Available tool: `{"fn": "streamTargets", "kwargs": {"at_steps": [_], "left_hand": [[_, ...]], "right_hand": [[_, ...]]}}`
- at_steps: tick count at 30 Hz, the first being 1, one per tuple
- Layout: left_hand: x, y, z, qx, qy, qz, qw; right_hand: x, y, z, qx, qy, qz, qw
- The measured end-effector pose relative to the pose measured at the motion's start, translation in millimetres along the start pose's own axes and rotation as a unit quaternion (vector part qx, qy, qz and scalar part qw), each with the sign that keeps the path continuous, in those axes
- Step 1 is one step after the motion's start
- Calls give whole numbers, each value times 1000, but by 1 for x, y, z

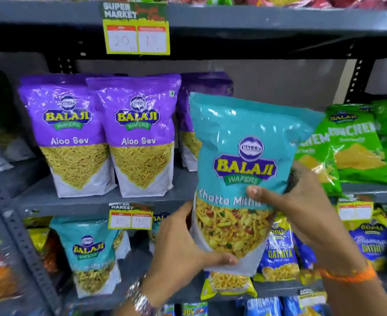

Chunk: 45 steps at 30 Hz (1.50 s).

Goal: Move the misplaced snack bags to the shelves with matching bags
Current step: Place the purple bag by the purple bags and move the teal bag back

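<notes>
I hold a teal Khatta Mitha bag (240, 142) upright in front of the middle shelf (110, 197). My left hand (183, 245) grips its bottom left corner. My right hand (302, 201) clasps its right edge, thumb across the label. Purple Aloo Sev bags (103, 133) stand in a row on that middle shelf, one partly hidden behind the held bag. A matching teal Khatta Mitha bag (92, 254) stands on the shelf below, at the left.
Green snack bags (357, 144) fill the middle shelf's right end. Blue Gathiya bags (281, 254) and yellow bags sit on the lower shelf at the right. Yellow price tags (137, 38) hang from the shelf edges. A grey upright post (16, 236) runs down the left.
</notes>
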<state>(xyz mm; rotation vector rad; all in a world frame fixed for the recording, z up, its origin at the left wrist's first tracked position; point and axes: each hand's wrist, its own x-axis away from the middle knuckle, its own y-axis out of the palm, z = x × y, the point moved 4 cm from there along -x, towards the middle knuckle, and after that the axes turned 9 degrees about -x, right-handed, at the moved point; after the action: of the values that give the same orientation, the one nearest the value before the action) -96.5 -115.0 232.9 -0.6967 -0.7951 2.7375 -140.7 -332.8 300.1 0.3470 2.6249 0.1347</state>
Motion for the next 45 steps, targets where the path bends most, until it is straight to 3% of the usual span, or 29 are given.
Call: {"fn": "streamTargets", "kwargs": {"at_steps": [8, 15, 21, 27, 45], "left_hand": [[113, 38, -146, -80, -180, -80, 977], [121, 58, -233, -91, -226, -43, 969], [64, 52, -258, -67, -224, -12, 972], [12, 43, -280, -82, -215, 21, 973], [-10, 58, -327, -61, -221, 13, 973]], "right_hand": [[98, 24, 156, -3, 155, -17, 988], [100, 64, 250, 45, 231, -29, 972], [30, 89, 277, 74, 227, -77, 968], [-16, 107, 287, 60, 202, -76, 975], [-17, 118, 334, 80, 211, -46, 973]]}}
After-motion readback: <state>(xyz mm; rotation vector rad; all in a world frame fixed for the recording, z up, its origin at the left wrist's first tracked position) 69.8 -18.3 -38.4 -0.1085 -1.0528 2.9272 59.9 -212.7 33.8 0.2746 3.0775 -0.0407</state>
